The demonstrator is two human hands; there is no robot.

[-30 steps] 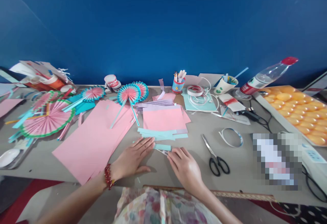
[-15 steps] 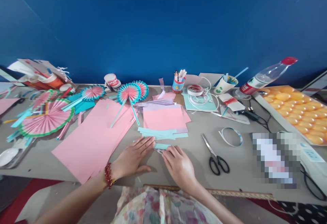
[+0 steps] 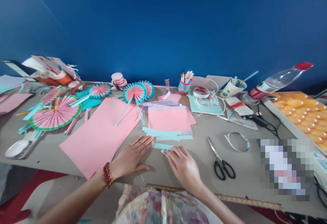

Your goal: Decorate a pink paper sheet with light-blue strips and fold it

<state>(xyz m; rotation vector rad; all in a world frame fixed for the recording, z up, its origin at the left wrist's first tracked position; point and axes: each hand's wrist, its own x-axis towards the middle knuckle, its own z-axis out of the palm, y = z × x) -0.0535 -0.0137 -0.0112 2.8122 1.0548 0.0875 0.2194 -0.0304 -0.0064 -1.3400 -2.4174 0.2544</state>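
Note:
My left hand (image 3: 134,157) lies flat on the table, fingers outstretched, its fingertips at the left end of a narrow light blue paper strip (image 3: 162,146). My right hand (image 3: 184,166) is closed at the strip's right end, with its fingers curled down. A small whitish piece (image 3: 164,152) pokes out at its fingertips, just below the strip; its kind is too small to make out. Beyond the hands lie more light blue strips (image 3: 163,133) and a stack of pink paper sheets (image 3: 167,116).
Black-handled scissors (image 3: 220,162) lie right of my right hand, near a tape ring (image 3: 237,142). Large pink sheets (image 3: 99,132) and pleated paper fans (image 3: 57,111) cover the left side. A pen cup (image 3: 184,86), a bottle (image 3: 276,82) and an orange bumpy tray (image 3: 301,111) stand farther back.
The view has turned slightly left, so everything appears shifted to the right. My hands stay close to the same strip, with little movement otherwise.

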